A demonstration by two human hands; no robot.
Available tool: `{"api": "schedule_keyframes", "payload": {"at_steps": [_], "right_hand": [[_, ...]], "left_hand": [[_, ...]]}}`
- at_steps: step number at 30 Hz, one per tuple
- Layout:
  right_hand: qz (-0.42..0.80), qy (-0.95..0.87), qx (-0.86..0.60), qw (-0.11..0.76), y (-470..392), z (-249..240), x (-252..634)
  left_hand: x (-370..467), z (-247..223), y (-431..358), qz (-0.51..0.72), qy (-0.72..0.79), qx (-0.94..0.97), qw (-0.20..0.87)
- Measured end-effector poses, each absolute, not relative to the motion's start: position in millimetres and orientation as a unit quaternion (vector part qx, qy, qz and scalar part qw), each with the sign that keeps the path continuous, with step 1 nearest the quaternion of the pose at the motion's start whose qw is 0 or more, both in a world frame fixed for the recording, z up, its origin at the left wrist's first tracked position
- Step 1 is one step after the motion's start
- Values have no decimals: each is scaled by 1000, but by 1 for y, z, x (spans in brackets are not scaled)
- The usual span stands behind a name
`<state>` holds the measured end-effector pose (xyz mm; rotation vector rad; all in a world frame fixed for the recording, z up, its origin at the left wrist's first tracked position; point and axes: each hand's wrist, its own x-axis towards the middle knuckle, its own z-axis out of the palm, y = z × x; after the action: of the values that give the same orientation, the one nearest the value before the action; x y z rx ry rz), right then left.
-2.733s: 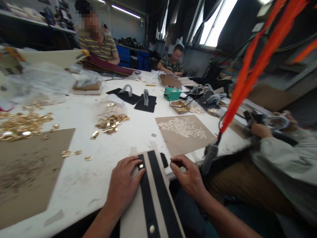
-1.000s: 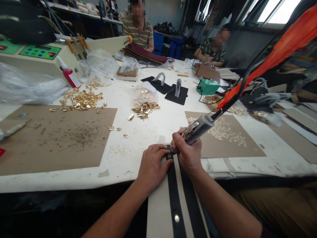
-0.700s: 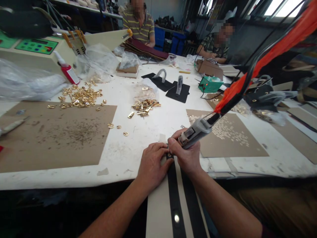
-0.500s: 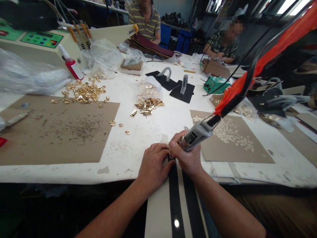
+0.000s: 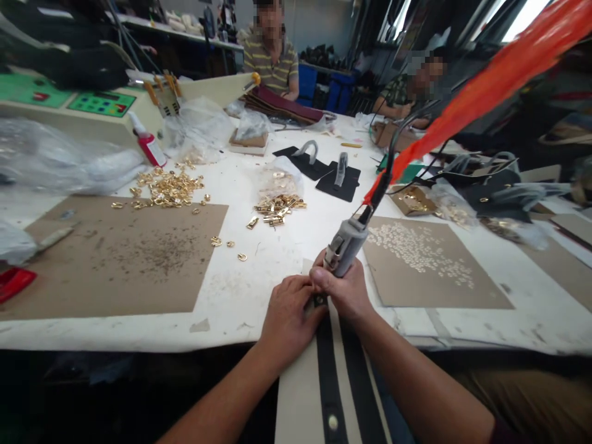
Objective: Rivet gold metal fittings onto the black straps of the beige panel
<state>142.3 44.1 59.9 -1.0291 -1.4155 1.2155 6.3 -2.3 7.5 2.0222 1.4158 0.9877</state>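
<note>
My right hand (image 5: 348, 295) is wrapped round a grey electric screwdriver (image 5: 346, 243), which leans up to the right on a black cord with an orange wrapping (image 5: 444, 132). Its tip is hidden by my fingers. Beside it, my left hand (image 5: 287, 317) pinches the far end of a black strap (image 5: 326, 370), where a small dark metal fitting (image 5: 320, 300) shows between the two hands. The strap lies on a pale board (image 5: 296, 407) that juts out past the table edge, and a second black strap (image 5: 365, 394) runs alongside. A round shiny stud (image 5: 332, 422) sits at the strap's near end.
Gold rings (image 5: 171, 185) and gold plates (image 5: 276, 209) lie in piles on the white table (image 5: 259, 290). Brown boards flank my hands; the right board (image 5: 444, 287) carries tiny pale pieces. Black flaps (image 5: 340, 182) lie farther back. Two people sit across the table.
The screwdriver has swung more upright, its upper end moving left and down. The metal fitting between my hands shows more. My left hand stays at the strap end; the view has shifted slightly.
</note>
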Motion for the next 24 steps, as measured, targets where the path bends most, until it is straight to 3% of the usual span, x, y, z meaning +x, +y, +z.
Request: {"api": "schedule_keyframes", "payload": {"at_steps": [4, 6, 11, 14, 20, 24], "right_hand": [[467, -502, -442, 578, 34, 83, 170], [394, -486, -527, 575, 20, 98, 196], [202, -518, -753, 352, -31, 92, 274], [190, -524, -772, 305, -56, 60, 304], [184, -495, -758, 381, -97, 27, 320], [86, -464, -737, 483, -129, 23, 309]], "left_hand": [[7, 8, -3, 355, 523, 744, 218], [7, 6, -3, 350, 522, 749, 209], [7, 2, -2, 352, 516, 758, 191], [8, 2, -3, 359, 505, 764, 181], [10, 7, -9, 363, 489, 776, 164], [9, 10, -15, 377, 486, 776, 135]]}}
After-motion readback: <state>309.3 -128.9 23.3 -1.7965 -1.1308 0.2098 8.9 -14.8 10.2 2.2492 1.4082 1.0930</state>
